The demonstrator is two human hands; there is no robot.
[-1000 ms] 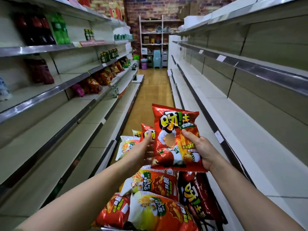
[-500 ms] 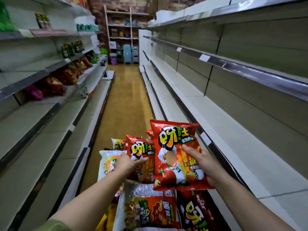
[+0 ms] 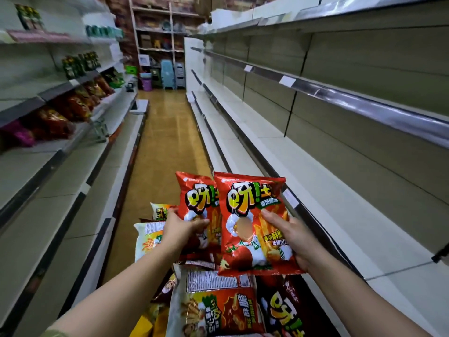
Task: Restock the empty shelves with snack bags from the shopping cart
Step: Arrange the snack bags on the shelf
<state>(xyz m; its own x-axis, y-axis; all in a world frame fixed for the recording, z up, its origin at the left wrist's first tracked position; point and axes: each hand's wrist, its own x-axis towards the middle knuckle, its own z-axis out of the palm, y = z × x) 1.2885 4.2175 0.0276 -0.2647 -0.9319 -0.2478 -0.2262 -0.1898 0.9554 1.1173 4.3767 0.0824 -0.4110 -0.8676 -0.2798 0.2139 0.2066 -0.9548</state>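
Note:
My right hand point(image 3: 295, 242) grips a red tomato-flavour snack bag point(image 3: 247, 215) by its right edge, upright above the cart. My left hand point(image 3: 181, 226) grips a second red snack bag point(image 3: 196, 198) of the same kind just behind and to the left of the first. Below both, the shopping cart is heaped with more snack bags point(image 3: 218, 310), red, white and dark red; the cart's frame is hidden under them. Bare white shelves point(image 3: 328, 190) run along the right of the aisle.
The left shelving point(image 3: 80, 132) carries red snack bags point(image 3: 73, 108) and green bottles point(image 3: 80, 64) on its upper levels. A yellow-brown floor point(image 3: 165, 132) runs down the aisle to stacked stools and bins point(image 3: 167, 74) before a brick wall.
My left hand has taken hold of a second red bag and raised it out of the cart beside the first. The view has swung to the right.

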